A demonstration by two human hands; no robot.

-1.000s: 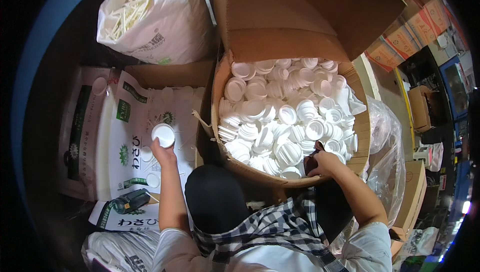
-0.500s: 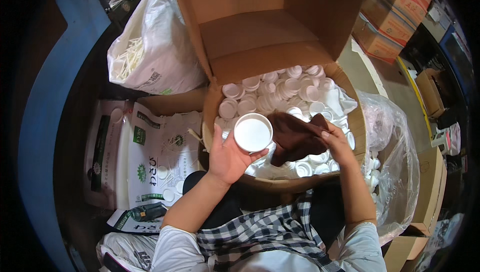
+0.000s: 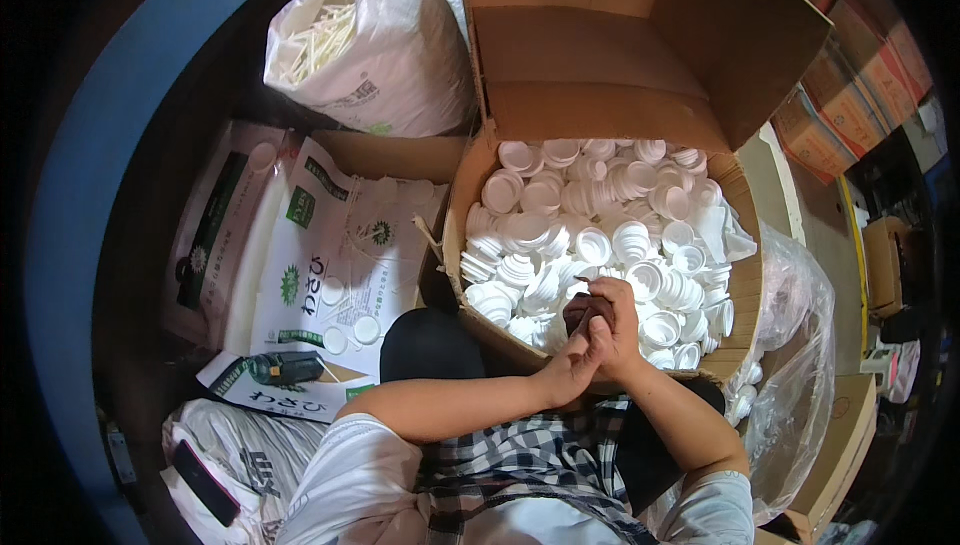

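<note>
My two hands are pressed together over the near edge of a cardboard box [image 3: 753, 295] full of round white plastic lids [image 3: 590, 245]. The right hand [image 3: 622, 330] has its fingers curled round a dark brown cloth [image 3: 585, 313], which is bunched up. Against its palm side lies my left hand [image 3: 572, 369], closed, with the thumb up beside the cloth. The left fingers are mostly hidden, and whether a lid is between the hands cannot be seen.
To the left, a lower box is lined with a printed white sheet [image 3: 345, 235], with a few loose lids and a dark green object [image 3: 285, 369] on it. A white sack [image 3: 400, 55] of thin white sticks stands behind. A clear plastic bag [image 3: 800, 375] is at right; a phone [image 3: 207, 483] lies lower left.
My hands have come together, and the spread cloth is now bunched between them. The white lid that lay in my left hand is out of sight. The view has shifted.
</note>
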